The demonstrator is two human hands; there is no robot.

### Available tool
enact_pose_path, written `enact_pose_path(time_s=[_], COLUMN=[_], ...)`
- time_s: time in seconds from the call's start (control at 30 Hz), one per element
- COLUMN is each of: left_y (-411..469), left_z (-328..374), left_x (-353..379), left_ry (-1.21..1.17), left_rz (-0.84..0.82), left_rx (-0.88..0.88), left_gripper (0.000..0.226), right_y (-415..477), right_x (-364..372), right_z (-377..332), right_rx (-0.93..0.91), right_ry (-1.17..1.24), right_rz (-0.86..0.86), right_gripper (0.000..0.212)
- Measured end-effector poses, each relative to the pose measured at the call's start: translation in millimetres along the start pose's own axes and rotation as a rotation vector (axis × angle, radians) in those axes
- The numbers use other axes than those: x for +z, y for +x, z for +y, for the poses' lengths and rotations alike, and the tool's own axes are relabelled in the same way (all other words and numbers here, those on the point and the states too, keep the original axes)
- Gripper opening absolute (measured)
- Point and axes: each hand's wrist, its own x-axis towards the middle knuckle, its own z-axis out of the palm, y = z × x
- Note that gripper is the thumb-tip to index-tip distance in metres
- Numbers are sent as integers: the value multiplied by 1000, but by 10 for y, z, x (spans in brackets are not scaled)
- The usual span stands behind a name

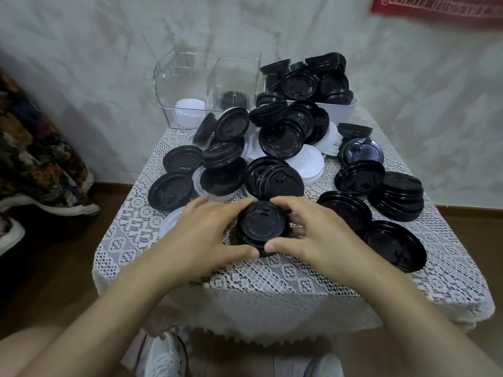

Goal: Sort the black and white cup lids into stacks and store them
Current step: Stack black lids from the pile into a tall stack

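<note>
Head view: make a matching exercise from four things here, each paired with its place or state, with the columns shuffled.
1. clear bin
2. white tub
3. black lid stack
4. red cloth

A. gripped between left hand and right hand
B. heaped with black lids
C. hanging on the wall
D. white lids one side, black the other

Pairs: 1-D, 2-B, 3-A, 4-C

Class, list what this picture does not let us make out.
Head view only:
1. Lid count in the black stack: left hand and right hand wrap its sides.
2. White lids in the clear bin: too small, blurred behind ribbed wall.
3. Red cloth lettering: cut by top edge.
</note>
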Motion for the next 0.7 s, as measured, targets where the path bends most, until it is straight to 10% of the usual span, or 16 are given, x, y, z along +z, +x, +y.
enact_pose_path(time_s=[0.47, 0.7], left_y=[-15, -62], left_z=[-88, -199], left_x=[10, -158], left_ry=[-18, -40], left_rz=[71, 471], left_rx=[18, -168], left_gripper=[84, 30], right_y=[86, 123], right_x=[-16, -49], right_z=[-97, -65], right_rx=[14, 8], right_ry=[-80, -74], right_rz=[-36, -15], right_gripper=[84, 87])
